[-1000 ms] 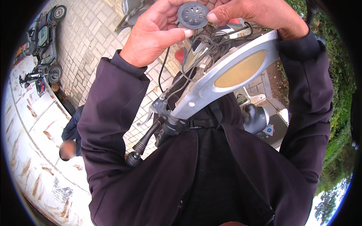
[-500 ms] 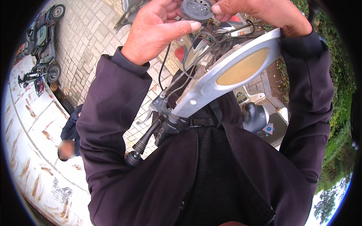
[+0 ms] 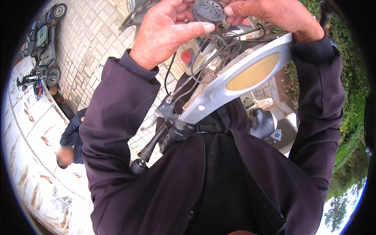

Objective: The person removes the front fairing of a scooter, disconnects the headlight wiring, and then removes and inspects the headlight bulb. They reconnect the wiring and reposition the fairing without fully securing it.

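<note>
At the top edge of the head view, a round dark grey horn (image 3: 208,11) with a slotted face is held between both hands. My left hand (image 3: 166,33) supports it from the left, fingers curled behind and thumb stretched along the near side. My right hand (image 3: 270,15) pinches its right rim between thumb and fingers. Just below is a tangle of black wires (image 3: 221,45) behind the scooter's grey-white front panel (image 3: 219,88), which has a yellowish oval. The fingertips behind the horn are partly hidden.
A scooter handlebar grip with brake lever (image 3: 157,113) lies close to my body. Other parked scooters (image 3: 43,43), a person (image 3: 74,133) beside a white surface (image 3: 35,156), brick paving (image 3: 86,51) and green hedge (image 3: 348,105) surround me. A dark box (image 3: 280,137) sits lower right.
The horn has tilted a little and shifted slightly right, showing more of its side. Both hands keep hold of it, and the left has moved slightly right with it.
</note>
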`<state>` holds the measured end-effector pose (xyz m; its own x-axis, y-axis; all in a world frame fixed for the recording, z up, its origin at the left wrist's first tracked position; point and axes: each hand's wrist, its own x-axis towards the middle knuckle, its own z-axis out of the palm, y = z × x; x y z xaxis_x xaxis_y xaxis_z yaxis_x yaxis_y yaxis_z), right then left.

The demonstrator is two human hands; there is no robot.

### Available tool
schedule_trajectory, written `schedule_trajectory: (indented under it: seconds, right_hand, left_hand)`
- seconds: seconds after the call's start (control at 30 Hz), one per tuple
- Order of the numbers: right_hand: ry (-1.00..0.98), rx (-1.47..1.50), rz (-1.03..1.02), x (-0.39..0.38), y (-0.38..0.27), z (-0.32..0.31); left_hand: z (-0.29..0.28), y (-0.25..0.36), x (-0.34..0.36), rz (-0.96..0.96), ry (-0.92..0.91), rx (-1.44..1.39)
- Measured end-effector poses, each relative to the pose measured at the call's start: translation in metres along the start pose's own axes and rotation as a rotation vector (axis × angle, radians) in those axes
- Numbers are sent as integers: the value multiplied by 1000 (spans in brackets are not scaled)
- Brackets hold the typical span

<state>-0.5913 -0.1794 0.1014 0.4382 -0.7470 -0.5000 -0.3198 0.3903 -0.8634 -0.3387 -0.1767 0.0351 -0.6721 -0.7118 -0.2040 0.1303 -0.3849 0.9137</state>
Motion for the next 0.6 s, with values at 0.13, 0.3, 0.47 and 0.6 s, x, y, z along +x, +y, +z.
schedule_trajectory:
  seconds: [0.13,0.3,0.47,0.6]
  right_hand:
    - [-30,18,-20,0,0,0]
    - [-64,-42,-30,1,-2,-2]
    - [-71,-24,-82,0,-1,-1]
    - [-72,-33,-94,0,-2,0]
  left_hand:
    - [-2,-3,-1,-4,-31,-31]
    - [-6,-3,-2,-36,-78,-117]
    - [-9,-6,-3,-47,-85,-88]
    - [-9,-9,-3,-49,-107,-107]
